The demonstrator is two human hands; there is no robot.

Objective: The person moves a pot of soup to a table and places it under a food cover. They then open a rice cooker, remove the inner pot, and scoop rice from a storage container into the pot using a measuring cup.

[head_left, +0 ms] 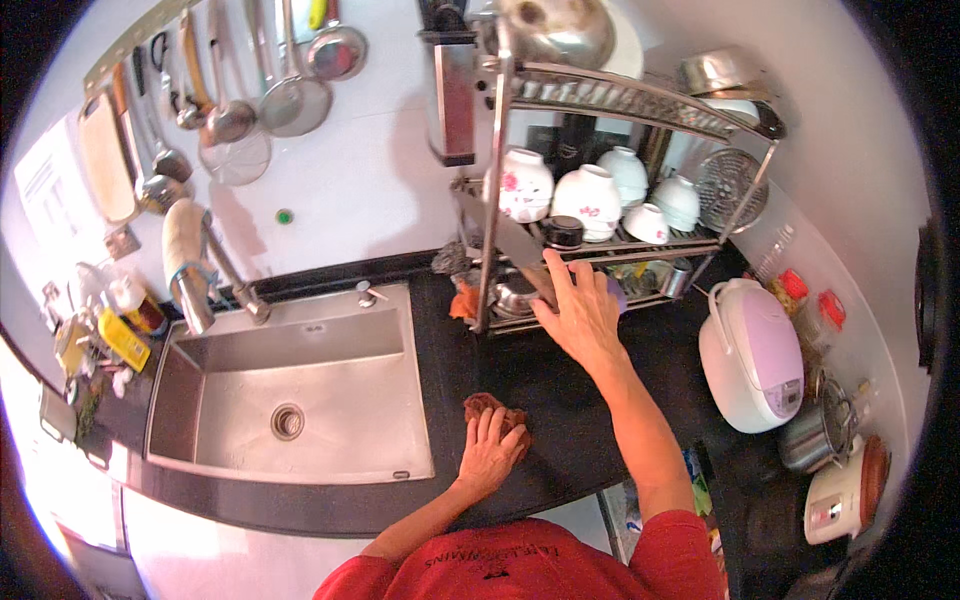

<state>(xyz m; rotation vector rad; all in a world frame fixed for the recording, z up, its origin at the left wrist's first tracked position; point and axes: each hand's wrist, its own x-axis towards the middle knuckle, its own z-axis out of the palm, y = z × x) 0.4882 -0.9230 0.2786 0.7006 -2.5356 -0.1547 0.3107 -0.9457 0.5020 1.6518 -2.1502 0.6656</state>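
My left hand (490, 447) rests on a crumpled reddish-brown cloth (525, 440) on the black countertop, to the right of the sink. Its fingers press down over the cloth. Farther out, my right hand (585, 320) is at the front of the metal dish rack (620, 252). Between its thumb and fingers is a knife with a flat grey blade (518, 247), which slants up to the left across the rack's post. The palm side of this hand is hidden. Just beyond the fingers sits a small black-lidded jar (563, 233), near white bowls (587, 200) turned upside down.
On the left is a steel sink (415, 400) with a faucet (190, 265) and several bottles (122, 338) beside it. Ladles and strainers (297, 105) hang on the wall. A knife holder (452, 100) is mounted left of the rack. To the right stands a rice cooker (745, 355).
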